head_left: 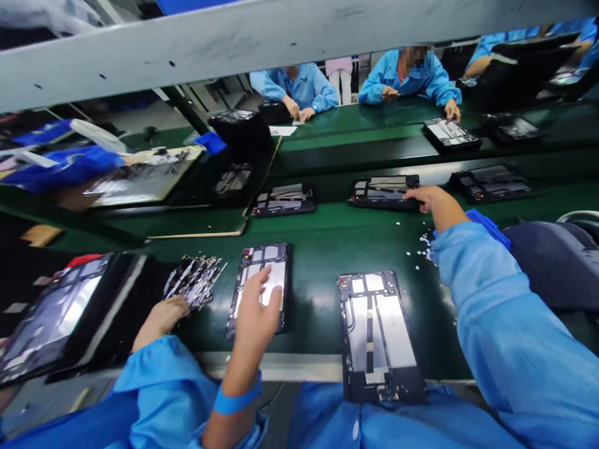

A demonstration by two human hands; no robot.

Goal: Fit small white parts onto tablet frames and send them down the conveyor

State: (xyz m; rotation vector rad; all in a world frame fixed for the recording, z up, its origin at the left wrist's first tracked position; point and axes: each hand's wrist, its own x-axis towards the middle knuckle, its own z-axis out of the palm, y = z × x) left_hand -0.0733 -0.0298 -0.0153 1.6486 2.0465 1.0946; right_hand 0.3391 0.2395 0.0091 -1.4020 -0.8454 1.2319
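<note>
My left hand point(258, 305), a blue band around its wrist, hovers over or rests lightly on an opened tablet point(244, 274); contact cannot be made out. Its fingers are loosely apart and hold nothing. Reaching far forward, my right hand point(428, 198) has its fingers on the right end of another opened tablet point(384, 186), thumb and fingertips closed at the edge. Directly before me, another opened tablet point(374, 330) with silver battery cells and a dark ribbon cable lies over the bench's near edge.
At left, a co-worker's hand point(163, 318) touches a pile of small metal strips point(194, 280). More opened tablets point(284, 199) line the green bench. White scraps point(423, 246) lie near a blue tray point(486, 227). A grey beam point(262, 43) crosses above; co-workers sit opposite.
</note>
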